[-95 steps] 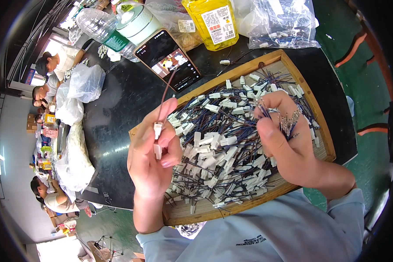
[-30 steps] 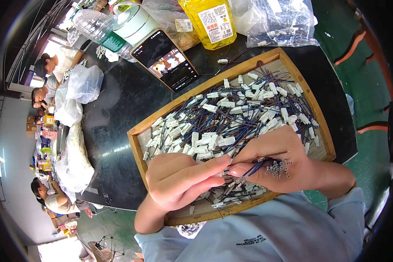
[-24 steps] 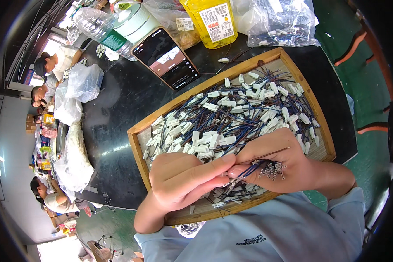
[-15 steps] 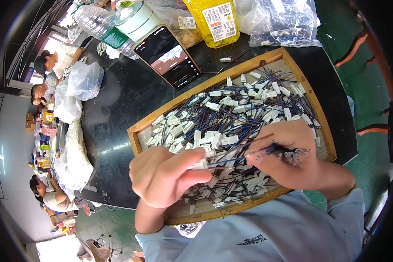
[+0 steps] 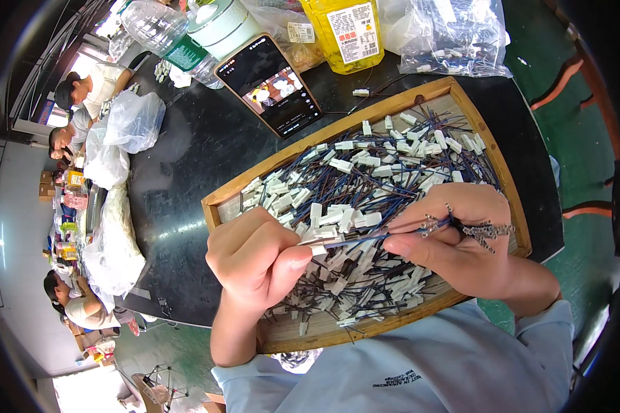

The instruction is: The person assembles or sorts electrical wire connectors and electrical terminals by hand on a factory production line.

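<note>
My left hand [image 5: 253, 256] is closed, thumb and curled forefinger pinching at a white plastic connector [image 5: 316, 249] whose inner end they hide. Thin blue and brown wires [image 5: 355, 239] stretch from that connector across to my right hand [image 5: 459, 230]. There the fingers are closed around a bundle of wires [image 5: 455, 221], with bare metal terminals [image 5: 486, 234] fanning out beyond the grip. Both hands hover over a shallow wooden tray [image 5: 504, 162], heaped with white connectors [image 5: 341, 165] on dark wires.
Behind the tray, a lit phone [image 5: 269, 86] leans against a pale green container [image 5: 222, 29] beside a clear bottle [image 5: 179, 51]. A yellow pouch [image 5: 348, 38] and a plastic bag of wired parts [image 5: 455, 38] stand farther right. Several people sit at the far left.
My left thumb and forefinger have drawn back a little, showing the connector at their tips. My right hand has turned, spreading the terminals outward. The phone's picture has changed.
</note>
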Motion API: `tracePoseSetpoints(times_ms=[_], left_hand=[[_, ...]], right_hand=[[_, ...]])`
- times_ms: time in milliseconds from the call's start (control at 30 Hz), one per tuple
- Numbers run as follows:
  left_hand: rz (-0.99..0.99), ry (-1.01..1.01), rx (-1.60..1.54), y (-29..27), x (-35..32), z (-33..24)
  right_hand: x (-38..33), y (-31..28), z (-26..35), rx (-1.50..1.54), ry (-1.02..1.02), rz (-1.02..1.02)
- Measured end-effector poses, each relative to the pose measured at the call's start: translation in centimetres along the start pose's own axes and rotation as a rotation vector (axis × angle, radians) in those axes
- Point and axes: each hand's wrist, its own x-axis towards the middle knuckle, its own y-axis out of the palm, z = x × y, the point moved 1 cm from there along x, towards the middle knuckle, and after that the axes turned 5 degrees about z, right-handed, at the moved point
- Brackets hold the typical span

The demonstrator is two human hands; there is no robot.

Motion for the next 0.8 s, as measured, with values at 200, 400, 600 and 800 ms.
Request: tracePoseSetpoints(times_ms=[200, 400, 600, 800], left_hand=[[-0.089, -0.021, -0.088, 0.2, 0.0, -0.1], [-0.071, 0.072, -0.051, -0.1, -0.2, 0.0], [-0.062, 0.188, 0.052, -0.4, -0.3, -0.3], [-0.053, 0.291, 0.075, -0.8, -0.3, -0.4]], right_hand=[[0.2, -0.4, 0.1, 0.065, 0.040, -0.003], [0.3, -0.9, 0.3, 0.036, 0.034, -0.004], [0.1, -0.7, -0.3, 0.051, 0.099, -0.016], [0.1, -0.6, -0.3, 0.225, 0.097, -0.039]])
